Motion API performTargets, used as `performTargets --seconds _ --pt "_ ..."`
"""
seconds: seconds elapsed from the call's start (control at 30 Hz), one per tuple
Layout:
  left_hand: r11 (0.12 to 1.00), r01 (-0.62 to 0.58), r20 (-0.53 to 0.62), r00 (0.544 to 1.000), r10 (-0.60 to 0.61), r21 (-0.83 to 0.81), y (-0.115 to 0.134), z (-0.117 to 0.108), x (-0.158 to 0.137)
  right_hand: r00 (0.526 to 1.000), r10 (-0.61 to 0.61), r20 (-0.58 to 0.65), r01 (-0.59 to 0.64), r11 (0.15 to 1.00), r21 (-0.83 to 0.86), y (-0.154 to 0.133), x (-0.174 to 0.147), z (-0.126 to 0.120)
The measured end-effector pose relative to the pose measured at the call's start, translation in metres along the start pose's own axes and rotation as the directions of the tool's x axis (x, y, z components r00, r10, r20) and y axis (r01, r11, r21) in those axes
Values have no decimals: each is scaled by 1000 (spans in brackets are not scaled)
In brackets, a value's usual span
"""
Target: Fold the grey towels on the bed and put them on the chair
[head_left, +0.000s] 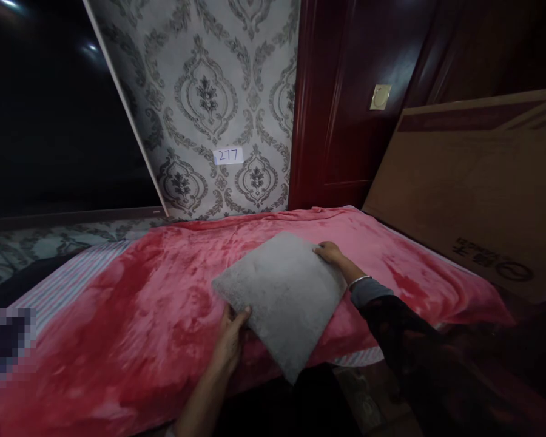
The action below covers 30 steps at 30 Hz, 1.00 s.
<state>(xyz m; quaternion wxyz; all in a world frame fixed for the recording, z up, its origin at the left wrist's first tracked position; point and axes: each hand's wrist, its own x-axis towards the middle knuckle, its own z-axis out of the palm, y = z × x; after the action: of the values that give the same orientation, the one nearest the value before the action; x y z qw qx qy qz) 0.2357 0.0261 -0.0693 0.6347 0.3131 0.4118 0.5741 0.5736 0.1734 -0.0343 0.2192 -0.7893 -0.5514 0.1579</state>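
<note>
A flat grey square sheet (pixel 289 291), felt-like in look, is held up between my two hands, turned so one corner points toward me. My left hand (pixel 232 334) pinches its left edge, thumb on top and fingers underneath. At the upper right edge my right hand (pixel 330 252) grips it, also with the thumb side on the upper face. The sheet is over a red and pink plush blanket (pixel 155 315). Whether its far corner touches the blanket I cannot tell.
A large dark screen (pixel 64 109) stands at the left. Patterned wallpaper with a paper label (pixel 228 155) reading 277 is behind. A big cardboard box (pixel 477 182) leans at the right, beside a dark red wooden panel (pixel 341 121). Striped cloth (pixel 73 273) shows under the blanket.
</note>
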Motion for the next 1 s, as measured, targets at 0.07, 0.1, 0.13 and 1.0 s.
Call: performTargets --seconds 0.07,0.1,0.13,1.0 --pt "999 39 10 999 -39 15 2 -1 0 1000 -3 12 3 1000 7 1 2 -1" --pt "998 54 14 998 -54 24 2 -1 0 1000 -4 16 3 1000 11 0 2 -1" --pt "998 61 19 998 -61 31 3 -2 0 1000 -3 15 3 1000 15 0 3 -1" --pt "994 29 -28 999 -32 -109 10 37 -43 905 -206 373 -404 -135 905 11 -288 94"
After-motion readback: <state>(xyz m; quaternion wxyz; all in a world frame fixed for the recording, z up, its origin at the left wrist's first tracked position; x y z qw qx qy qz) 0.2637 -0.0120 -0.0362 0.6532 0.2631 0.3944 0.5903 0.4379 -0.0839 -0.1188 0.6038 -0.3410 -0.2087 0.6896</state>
